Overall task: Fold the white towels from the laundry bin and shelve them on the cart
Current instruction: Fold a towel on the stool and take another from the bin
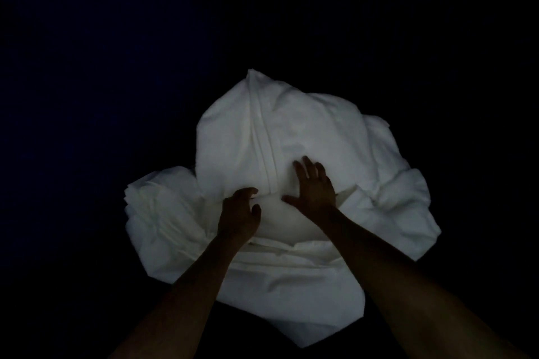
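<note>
Both forearms reach up from the bottom edge onto a heap of white towels. The right hand lies flat with fingers spread, pressing the top towel just beside its banded hem. The left hand is curled at a fold; whether it pinches cloth I cannot tell. This looks like the picking-out step, before any fold. Next, the top towel needs a firm hold on an edge and lifting free. Darkness hides any bin or cart.
</note>
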